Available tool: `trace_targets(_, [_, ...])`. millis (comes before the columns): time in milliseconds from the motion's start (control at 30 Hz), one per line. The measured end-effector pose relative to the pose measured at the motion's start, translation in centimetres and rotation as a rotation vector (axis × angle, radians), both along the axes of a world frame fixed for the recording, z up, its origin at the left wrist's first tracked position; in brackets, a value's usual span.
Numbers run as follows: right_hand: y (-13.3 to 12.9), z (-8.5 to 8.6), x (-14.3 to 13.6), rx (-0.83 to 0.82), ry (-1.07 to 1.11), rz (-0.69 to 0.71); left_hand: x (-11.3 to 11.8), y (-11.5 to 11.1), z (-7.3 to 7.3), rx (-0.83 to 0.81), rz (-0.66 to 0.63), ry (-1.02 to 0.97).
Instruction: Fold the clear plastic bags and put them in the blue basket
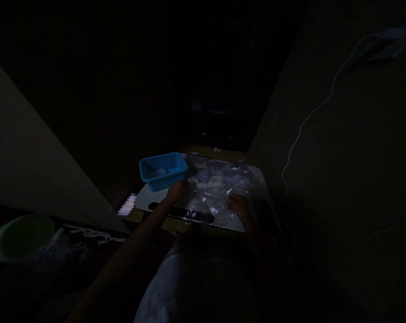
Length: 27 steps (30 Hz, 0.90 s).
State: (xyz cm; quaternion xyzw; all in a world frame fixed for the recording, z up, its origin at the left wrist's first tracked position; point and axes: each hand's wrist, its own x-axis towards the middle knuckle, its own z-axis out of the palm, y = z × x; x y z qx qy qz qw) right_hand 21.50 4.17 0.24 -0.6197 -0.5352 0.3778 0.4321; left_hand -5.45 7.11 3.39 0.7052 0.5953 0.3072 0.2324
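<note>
On a small white table lies a crumpled spread of clear plastic [211, 184], shiny and loose. My right hand [239, 204] is at its right edge, fingers closed on the clear plastic. Beside the near right corner of a blue plastic basin [162, 181] is my left hand [178, 190]; its fingers are curled, and darkness hides what they hold, if anything. Inside the basin are some pale, bluish pieces, too dim to name.
The white table [256, 172] has rounded corners. A dark flat object [265, 215] lies at its right side. A white cable [300, 128] runs down the right wall. On the floor at left are a green basket [24, 237] and more clear plastic [61, 251].
</note>
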Motion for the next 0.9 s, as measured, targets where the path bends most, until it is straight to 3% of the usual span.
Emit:
trace_targets(167, [1.0, 0.3, 0.1, 0.054, -0.045, 0.066, 1.9, -0.7, 0.7, 0.067, -0.039, 0.058])
trace_targets(467, [-0.2, 3.9, -2.2, 0.188, -0.099, 0.346, 6.5, -1.2, 2.9, 0.208, -0.376, -0.15])
trace_targets(633, [-0.9, 5.1, -2.9, 0.164, -0.063, 0.433, 8.0, -0.8, 4.0, 0.156, -0.551, -0.217])
trace_targets(900, [-0.9, 5.8, -1.7, 0.088, -0.027, 0.343, 7.0, -1.1, 4.3, -0.042, -0.494, -0.214])
